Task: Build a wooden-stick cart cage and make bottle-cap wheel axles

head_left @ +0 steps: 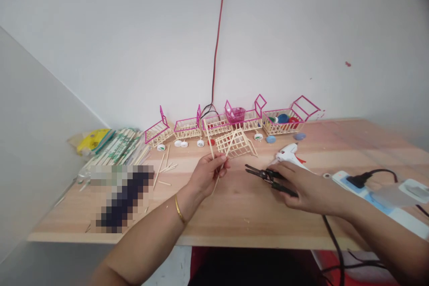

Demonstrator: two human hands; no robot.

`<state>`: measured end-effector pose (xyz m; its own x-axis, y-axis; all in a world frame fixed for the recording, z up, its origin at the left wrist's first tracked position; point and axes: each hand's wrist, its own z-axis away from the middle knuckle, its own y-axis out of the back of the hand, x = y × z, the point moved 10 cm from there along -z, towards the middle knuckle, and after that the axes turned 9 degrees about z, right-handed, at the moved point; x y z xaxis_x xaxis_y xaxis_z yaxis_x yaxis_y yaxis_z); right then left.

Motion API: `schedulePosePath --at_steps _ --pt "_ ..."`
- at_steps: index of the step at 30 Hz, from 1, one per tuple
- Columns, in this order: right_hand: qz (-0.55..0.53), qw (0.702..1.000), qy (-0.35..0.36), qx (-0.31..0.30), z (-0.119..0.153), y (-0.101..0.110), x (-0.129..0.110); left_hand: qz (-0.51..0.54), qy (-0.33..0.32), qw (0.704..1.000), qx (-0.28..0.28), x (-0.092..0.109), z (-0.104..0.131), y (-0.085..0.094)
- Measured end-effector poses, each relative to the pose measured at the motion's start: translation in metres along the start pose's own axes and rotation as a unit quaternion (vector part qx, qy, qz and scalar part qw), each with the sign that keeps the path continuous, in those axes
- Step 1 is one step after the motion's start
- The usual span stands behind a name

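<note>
Between the fingertips of my left hand (210,172) are two thin wooden sticks (210,143), crossing each other at the pinch. My right hand (301,187) is wrapped around the dark handles of a pair of pliers (263,173), whose jaws point left toward the sticks and look slightly apart. Just beyond my left hand, a small unpainted stick frame (231,142) lies tilted on the wooden table (241,228). A white glue gun (287,153) rests behind my right hand, partly hidden by it.
Several little stick carts with pink rims (187,121) line the wall, with bottle caps (271,139) before them. Bundled sticks (117,147) and a yellow packet (95,139) lie left, near a blurred dark object (125,201). A power strip (372,196) with cables sits right.
</note>
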<state>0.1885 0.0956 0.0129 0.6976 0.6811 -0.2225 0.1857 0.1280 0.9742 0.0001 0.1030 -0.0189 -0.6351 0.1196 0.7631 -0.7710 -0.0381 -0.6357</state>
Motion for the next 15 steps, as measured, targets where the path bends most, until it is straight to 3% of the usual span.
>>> schedulePosePath --at_steps 3,8,15 --pt "-0.033 0.999 -0.03 -0.004 0.006 0.004 0.0 0.008 -0.01 1.0 -0.002 0.003 0.001 -0.002" --pt "-0.144 0.987 -0.054 0.043 -0.002 0.016 -0.006 0.022 -0.017 0.999 -0.02 0.005 0.004 -0.008" --pt "-0.135 0.99 0.006 0.032 -0.033 0.013 -0.04 0.02 -0.033 0.998 -0.053 0.007 0.007 -0.013"
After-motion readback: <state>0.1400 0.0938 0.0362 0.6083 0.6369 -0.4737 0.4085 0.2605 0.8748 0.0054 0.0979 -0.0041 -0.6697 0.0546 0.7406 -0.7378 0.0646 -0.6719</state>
